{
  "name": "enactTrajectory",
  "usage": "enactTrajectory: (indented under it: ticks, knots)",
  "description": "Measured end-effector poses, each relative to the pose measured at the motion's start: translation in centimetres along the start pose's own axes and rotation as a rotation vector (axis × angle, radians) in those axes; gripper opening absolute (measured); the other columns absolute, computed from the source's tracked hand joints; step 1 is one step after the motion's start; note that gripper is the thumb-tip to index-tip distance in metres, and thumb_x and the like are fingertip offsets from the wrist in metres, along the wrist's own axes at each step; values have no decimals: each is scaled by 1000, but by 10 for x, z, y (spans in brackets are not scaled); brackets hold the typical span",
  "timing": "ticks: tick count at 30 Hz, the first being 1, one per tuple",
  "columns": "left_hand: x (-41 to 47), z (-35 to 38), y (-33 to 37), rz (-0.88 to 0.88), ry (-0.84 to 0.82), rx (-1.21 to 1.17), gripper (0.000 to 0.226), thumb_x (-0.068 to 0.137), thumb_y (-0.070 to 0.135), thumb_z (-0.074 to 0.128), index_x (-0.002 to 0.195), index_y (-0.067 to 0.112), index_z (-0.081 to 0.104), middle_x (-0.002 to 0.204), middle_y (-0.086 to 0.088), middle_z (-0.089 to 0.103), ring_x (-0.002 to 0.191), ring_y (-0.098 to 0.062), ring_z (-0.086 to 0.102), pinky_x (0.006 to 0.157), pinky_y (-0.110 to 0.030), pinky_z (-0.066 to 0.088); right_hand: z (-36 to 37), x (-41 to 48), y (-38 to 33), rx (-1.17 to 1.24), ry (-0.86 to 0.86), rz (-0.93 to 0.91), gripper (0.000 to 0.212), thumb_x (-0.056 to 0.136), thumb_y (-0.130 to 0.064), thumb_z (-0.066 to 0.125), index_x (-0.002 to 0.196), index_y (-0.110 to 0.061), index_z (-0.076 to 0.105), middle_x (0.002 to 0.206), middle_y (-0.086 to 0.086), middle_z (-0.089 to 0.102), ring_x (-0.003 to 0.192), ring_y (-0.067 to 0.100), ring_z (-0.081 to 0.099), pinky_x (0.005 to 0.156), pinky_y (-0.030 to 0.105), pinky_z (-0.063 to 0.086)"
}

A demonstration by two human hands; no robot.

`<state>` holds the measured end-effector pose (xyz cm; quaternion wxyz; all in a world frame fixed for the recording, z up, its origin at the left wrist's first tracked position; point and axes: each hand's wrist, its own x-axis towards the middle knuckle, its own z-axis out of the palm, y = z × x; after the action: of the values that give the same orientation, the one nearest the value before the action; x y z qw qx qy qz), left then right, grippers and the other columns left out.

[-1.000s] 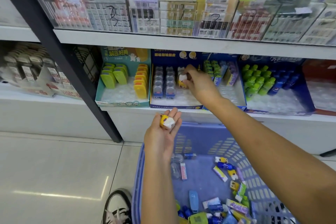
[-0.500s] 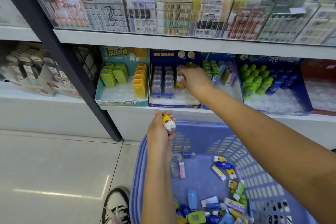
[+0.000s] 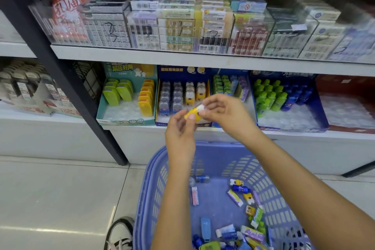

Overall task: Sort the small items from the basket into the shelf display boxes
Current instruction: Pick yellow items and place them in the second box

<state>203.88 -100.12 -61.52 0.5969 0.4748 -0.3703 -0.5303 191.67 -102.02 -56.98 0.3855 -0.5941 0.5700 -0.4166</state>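
Observation:
A small yellow-and-white eraser toy (image 3: 193, 112) is pinched between both hands in front of the lower shelf. My left hand (image 3: 179, 138) holds its yellow end from below; my right hand (image 3: 224, 115) pinches its white end from the right. Just behind stands the dark blue display box (image 3: 182, 73) with grey and yellow-white toys in rows. Below my arms is the blue plastic basket (image 3: 269, 191) with several small loose items on its floor.
A teal box (image 3: 125, 122) with green and yellow items stands left of the blue box; a box of green and blue bottles (image 3: 278, 95) stands to the right. Clear bins of packets fill the upper shelf (image 3: 142, 53). A black post (image 3: 67, 85) slants at left. A shoe (image 3: 119, 233) shows on the floor.
My right hand has left the blue display box and come back to meet my left hand. My left hand has lifted the yellow toy, and both now pinch it.

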Motion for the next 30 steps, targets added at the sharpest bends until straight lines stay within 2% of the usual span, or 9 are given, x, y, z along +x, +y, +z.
enactTrajectory:
  ticks: [3, 5, 7, 10, 21, 23, 25, 28, 30]
  knots:
    - [10, -2, -11, 210, -112, 658, 40, 96, 34, 50, 134, 19, 47, 133, 3, 54, 127, -13, 46, 99, -22, 41, -12, 30, 0, -386, 198, -129, 16, 81, -16, 71, 96, -12, 66, 86, 0, 66, 72, 11, 59, 66, 11, 46]
    - [16, -5, -20, 226, -235, 974, 49, 97, 30, 49, 141, 12, 40, 148, -4, 39, 140, -19, 27, 114, -30, 24, -15, 55, 3, -591, 157, -162, 17, 86, -15, 65, 102, -9, 65, 96, 6, 67, 83, 19, 61, 75, 24, 48]
    - [15, -7, -28, 238, -292, 1127, 54, 95, 24, 51, 144, 10, 35, 150, -6, 33, 142, -21, 20, 116, -30, 15, -12, 74, 9, -791, 64, -159, 19, 89, -15, 61, 107, -10, 63, 107, 10, 64, 96, 25, 60, 82, 33, 48]
    - [13, -9, -35, 296, -278, 1129, 57, 93, 21, 54, 145, 11, 33, 148, -5, 34, 140, -21, 21, 116, -31, 17, -8, 91, 14, -974, -21, -146, 22, 88, -16, 60, 110, -13, 62, 115, 12, 62, 105, 29, 57, 87, 35, 48]
    - [14, -10, -32, 275, -309, 1081, 57, 95, 19, 52, 147, 10, 30, 153, -3, 29, 143, -17, 17, 117, -26, 15, -1, 100, 14, -1022, -88, -137, 24, 89, -10, 57, 112, -7, 65, 120, 13, 57, 112, 29, 51, 92, 32, 43]
    - [8, -11, -28, 306, -270, 930, 49, 95, 14, 50, 143, 10, 40, 149, -3, 37, 138, -14, 29, 111, -19, 21, -1, 84, 14, -1006, -73, -173, 33, 89, -14, 59, 122, -10, 59, 127, 13, 50, 114, 30, 50, 91, 31, 41]
    - [-1, -14, -30, 356, -226, 816, 38, 93, 10, 51, 131, 13, 53, 133, -2, 52, 120, -12, 48, 99, -18, 36, -2, 51, 23, -877, -41, -207, 35, 87, -17, 63, 121, -11, 58, 120, 11, 51, 105, 29, 54, 84, 31, 42]
    - [-12, -18, -52, 152, -364, 869, 30, 87, 6, 57, 116, 11, 62, 110, -6, 65, 97, -17, 61, 85, -27, 48, -10, -11, 60, -881, -238, -101, 20, 82, -20, 66, 101, -14, 62, 98, 4, 59, 95, 25, 58, 72, 26, 36]
    - [-22, -21, -78, -96, -588, 1111, 35, 83, 9, 63, 118, 8, 60, 113, -11, 66, 102, -24, 63, 84, -28, 46, -10, -49, 96, -983, -496, 75, 26, 80, -21, 68, 105, -16, 62, 107, 5, 63, 102, 23, 57, 73, 25, 34]
